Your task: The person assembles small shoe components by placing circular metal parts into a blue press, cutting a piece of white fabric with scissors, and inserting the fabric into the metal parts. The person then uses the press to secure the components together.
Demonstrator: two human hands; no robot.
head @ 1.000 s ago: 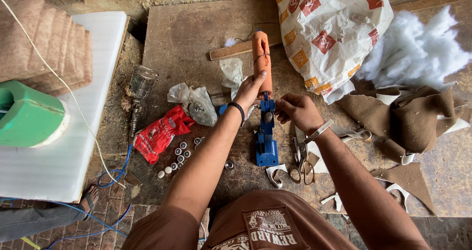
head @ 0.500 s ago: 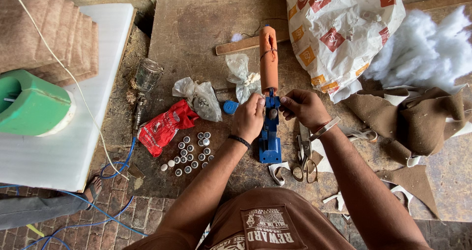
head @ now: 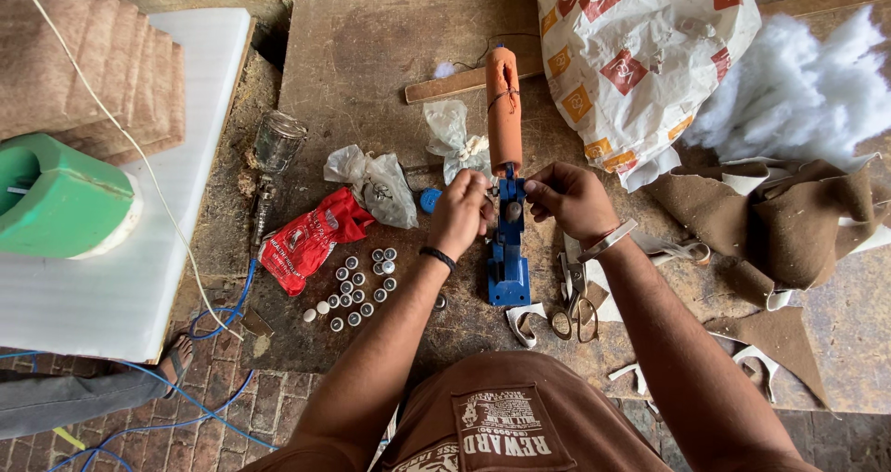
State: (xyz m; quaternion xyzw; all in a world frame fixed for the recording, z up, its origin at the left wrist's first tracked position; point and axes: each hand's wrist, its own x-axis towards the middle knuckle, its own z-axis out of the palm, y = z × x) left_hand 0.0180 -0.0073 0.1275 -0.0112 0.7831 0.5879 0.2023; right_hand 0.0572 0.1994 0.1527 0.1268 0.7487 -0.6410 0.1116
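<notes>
A small blue hand press point(head: 508, 249) stands on a wooden board point(head: 371, 54), its long lever wrapped in an orange sleeve point(head: 504, 110) pointing away from me. My left hand point(head: 459, 214) is closed against the press head from the left, its fingertips pinching there. My right hand point(head: 568, 198) pinches at the same spot from the right. What the fingers hold is too small to make out. Several small silver button caps point(head: 357, 288) lie in a cluster left of the press.
A red packet point(head: 311, 238), clear plastic bags point(head: 376, 184), a glass jar point(head: 277, 142) and a blue cap point(head: 430, 200) lie left of the press. Scissors point(head: 574, 305) and brown fabric scraps point(head: 770, 221) are to the right. A printed sack point(head: 640, 45), white stuffing point(head: 798, 91), green object point(head: 56, 198).
My left hand came down off the orange lever to the press head, beside the right hand. The lever has swung up and away. The view moved closer.
</notes>
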